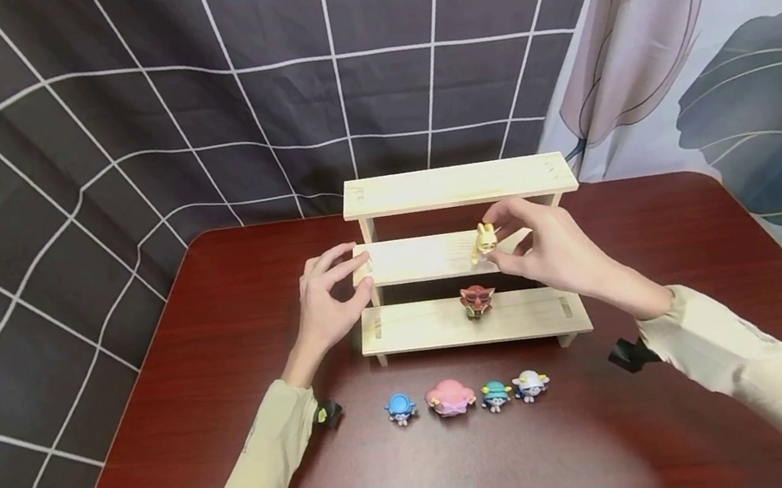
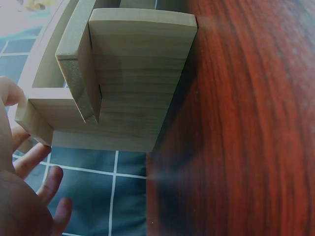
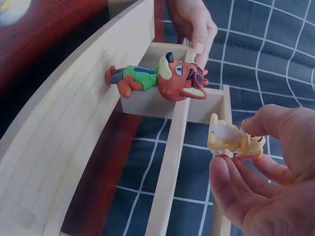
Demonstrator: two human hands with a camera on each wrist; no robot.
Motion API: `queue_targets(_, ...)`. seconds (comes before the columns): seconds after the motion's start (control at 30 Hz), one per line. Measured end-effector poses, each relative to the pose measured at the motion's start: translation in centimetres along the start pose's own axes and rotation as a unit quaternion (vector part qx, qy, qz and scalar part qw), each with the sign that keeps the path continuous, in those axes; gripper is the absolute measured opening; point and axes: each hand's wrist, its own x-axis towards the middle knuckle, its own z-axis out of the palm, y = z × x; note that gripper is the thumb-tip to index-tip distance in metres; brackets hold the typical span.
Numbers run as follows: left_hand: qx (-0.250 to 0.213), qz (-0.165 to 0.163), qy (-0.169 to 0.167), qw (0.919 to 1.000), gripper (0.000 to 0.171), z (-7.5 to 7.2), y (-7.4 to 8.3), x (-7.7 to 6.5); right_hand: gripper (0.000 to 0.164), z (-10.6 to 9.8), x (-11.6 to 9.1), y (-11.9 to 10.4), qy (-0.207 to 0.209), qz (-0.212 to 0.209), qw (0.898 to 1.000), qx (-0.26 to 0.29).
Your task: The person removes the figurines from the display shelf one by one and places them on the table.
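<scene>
A small yellow figurine (image 1: 485,240) with long ears is pinched by its head in my right hand (image 1: 551,245), over the right part of the middle tier. In the right wrist view the figurine (image 3: 229,137) has a pale belly, and thumb and fingers hold it from both sides. My left hand (image 1: 330,295) grips the left end of the middle tier of a pale wooden three-tier shelf (image 1: 423,256), thumb at the front edge. On the lowest tier stands a red fox figurine (image 1: 477,301) with a green top and sunglasses on its head.
In front of the shelf, a blue figurine (image 1: 400,408), a larger pink one (image 1: 450,398), a teal one (image 1: 495,395) and a white one (image 1: 530,385) stand in a row on the dark red table (image 1: 425,475). A dark gridded curtain (image 1: 280,109) hangs behind.
</scene>
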Motion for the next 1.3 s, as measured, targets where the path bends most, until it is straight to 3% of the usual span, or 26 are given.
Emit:
queue_targets(0.5, -0.004, 0.001, 0.004, 1.0, 0.034, 0.1, -0.2, -0.2, 0.044, -1.9, -4.7, -0.9, 0.02, 0.006, 0.999, -0.025)
queue_targets(0.87, -0.003, 0.002, 0.004, 1.0, 0.034, 0.1, -0.1, 0.0, 0.047, -2.1, -8.5, -0.7, 0.028, 0.023, 0.998, -0.043)
queue_targets(1.3, -0.003, -0.002, 0.005, 1.0, 0.034, 0.2, -0.1, -0.1, 0.053, -1.2, -12.0, -0.6, 0.025, 0.051, 0.998, -0.027)
